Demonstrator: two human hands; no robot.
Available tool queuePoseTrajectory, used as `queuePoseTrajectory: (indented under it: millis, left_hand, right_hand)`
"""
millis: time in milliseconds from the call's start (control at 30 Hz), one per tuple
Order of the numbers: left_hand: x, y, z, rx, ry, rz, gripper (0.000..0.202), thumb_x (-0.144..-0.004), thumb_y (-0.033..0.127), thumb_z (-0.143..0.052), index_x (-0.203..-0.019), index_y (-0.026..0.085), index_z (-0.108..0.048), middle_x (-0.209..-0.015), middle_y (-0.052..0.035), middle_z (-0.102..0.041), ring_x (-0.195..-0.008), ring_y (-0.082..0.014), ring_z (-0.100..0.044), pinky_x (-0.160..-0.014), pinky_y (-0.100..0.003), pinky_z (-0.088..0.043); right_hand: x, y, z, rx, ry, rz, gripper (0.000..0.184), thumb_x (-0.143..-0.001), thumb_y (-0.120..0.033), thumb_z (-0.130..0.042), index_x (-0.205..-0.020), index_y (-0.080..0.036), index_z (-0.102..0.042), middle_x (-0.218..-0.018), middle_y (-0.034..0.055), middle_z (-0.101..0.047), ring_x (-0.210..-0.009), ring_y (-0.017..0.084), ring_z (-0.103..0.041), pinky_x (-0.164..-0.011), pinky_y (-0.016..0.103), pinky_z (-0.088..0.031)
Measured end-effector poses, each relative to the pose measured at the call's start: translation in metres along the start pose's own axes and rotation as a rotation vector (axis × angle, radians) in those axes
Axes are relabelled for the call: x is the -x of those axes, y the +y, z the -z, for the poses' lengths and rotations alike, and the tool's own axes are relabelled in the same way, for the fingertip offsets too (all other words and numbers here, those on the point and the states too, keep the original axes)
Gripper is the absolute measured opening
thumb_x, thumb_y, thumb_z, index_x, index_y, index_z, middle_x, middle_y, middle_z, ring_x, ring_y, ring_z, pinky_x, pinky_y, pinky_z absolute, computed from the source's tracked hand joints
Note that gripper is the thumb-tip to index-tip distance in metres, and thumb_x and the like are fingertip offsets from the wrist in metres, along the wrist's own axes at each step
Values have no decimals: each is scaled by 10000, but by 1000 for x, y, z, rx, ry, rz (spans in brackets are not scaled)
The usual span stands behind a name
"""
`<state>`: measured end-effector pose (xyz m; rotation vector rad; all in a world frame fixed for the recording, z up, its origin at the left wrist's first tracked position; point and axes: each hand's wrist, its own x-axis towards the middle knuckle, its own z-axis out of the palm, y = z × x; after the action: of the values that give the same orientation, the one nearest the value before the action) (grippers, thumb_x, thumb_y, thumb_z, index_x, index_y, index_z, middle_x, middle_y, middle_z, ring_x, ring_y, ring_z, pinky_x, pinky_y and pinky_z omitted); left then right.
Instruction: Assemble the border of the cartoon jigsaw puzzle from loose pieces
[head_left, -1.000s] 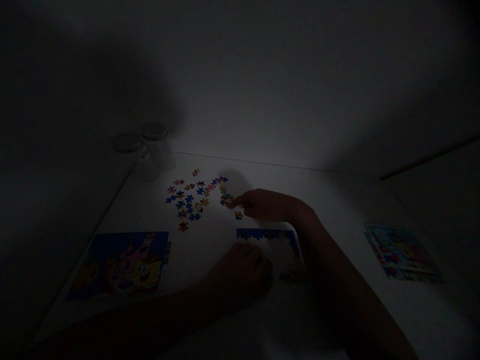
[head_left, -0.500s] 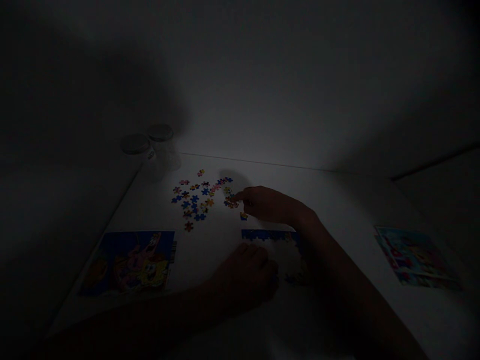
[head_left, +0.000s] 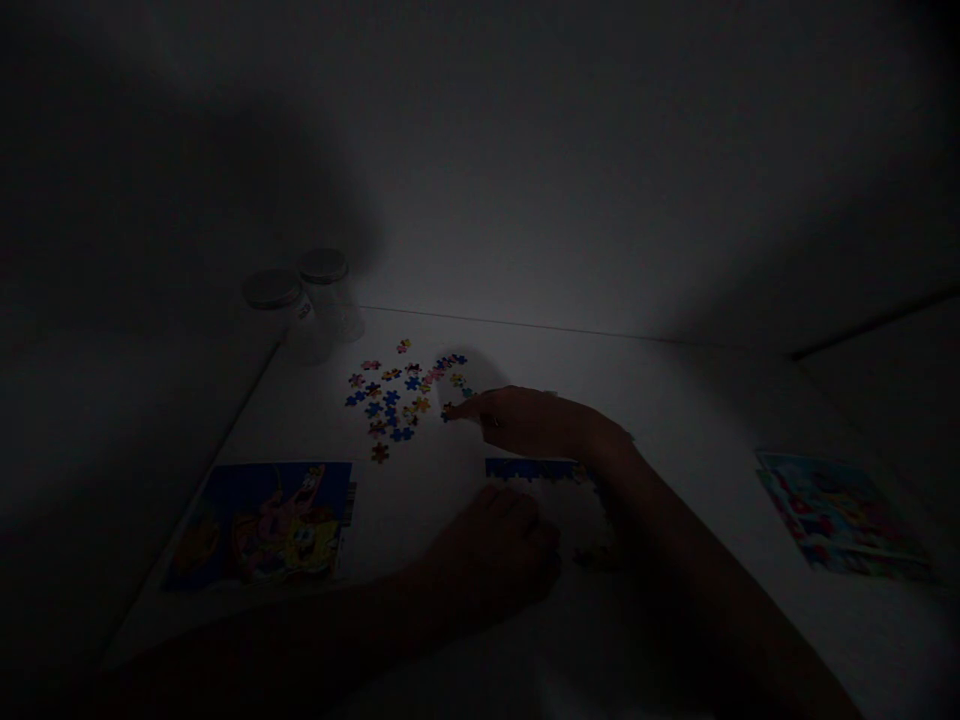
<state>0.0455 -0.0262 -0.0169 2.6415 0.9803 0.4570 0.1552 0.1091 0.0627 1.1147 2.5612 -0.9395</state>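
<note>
On the white tabletop (head_left: pixel 622 420), dimly lit in the head view, the right hand (head_left: pixel 532 420) reaches in from the right. Its pointing finger (head_left: pixel 469 403) is stretched out, the tip at the near edge of a loose scatter of jigsaw pieces (head_left: pixel 390 400). That grip looks extended rather than closed, though it is too dark to tell whether it has hold of a piece. The left hand (head_left: pixel 495 555) lies curled, knuckles up, at the edge of a part-built puzzle with a blue border strip (head_left: pixel 532 470); shadow hides whether its grip holds anything. The pieces look like light, thin, stiff card, probably best pinched by their edges or slid with a fingertip, and easily nudged aside. A SpongeBob picture card (head_left: pixel 259 525) lies left of the hands, a second printed picture (head_left: pixel 840 515) lies off to the right, and two glass jars (head_left: pixel 334 300) with metal lids stand beyond the pieces.
</note>
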Motion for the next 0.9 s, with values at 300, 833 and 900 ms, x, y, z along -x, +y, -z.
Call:
queuePoseTrajectory:
  millis: [300,833,900]
  left_hand:
    - [0,0,2,8,-32,6,189,-1001,354,-599,-1044,171,-618,-970,-63,-645,-951,-231,-587,-837,-367,-458]
    - [1,-1,0,-14,15,-6,184,-998,356,-595,-1036,178,-617,-960,-56,-634,-907,-223,-563,-807,-365,-452]
    - [1,-1,0,-6,8,-7,185,-1008,354,-578,-1050,178,-616,-973,-60,-636,-903,-221,-564,-802,-364,-452]
  right_hand:
    - [0,3,3,-18,44,46,608,-848,-64,-496,-1402,-261,-650,-1441,45,-654,-1264,235,-658,-1088,363,-500]
    - [9,26,21,6,84,-157,529,-889,-113,-513,-1397,-178,-648,-1331,126,-713,-1124,262,-715,-977,365,-540]
    - [9,28,20,13,89,-139,525,-894,-116,-511,-1396,-177,-649,-1334,131,-710,-1116,265,-716,-969,369,-542]
